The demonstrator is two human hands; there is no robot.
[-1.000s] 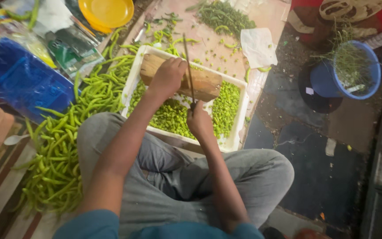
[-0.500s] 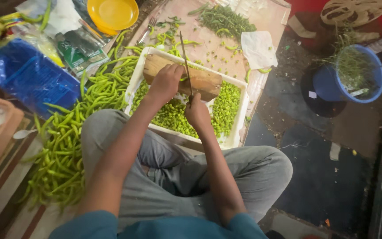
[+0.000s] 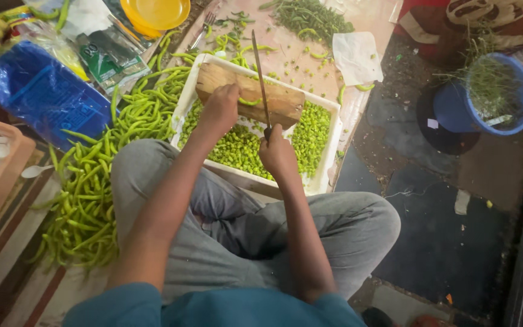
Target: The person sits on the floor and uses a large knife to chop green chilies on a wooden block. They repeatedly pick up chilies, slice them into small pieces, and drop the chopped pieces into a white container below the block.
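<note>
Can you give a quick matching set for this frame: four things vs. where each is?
Things:
1. knife
2. wooden board
3. whole green chillies
4. blue bucket

Places:
a. heaped on the floor beside the person's left knee
b. far right, on the dark floor
c. in the right hand
d. across the white tray, under the left hand

Pairs: 1-c, 2-d, 3-a, 4-b

- Long thin knife [image 3: 259,72], blade upright on the wooden block [image 3: 286,104].
- The worn block spans the white tray's [image 3: 333,151] far end.
- A green chilli [image 3: 248,102] lies across it.
</note>
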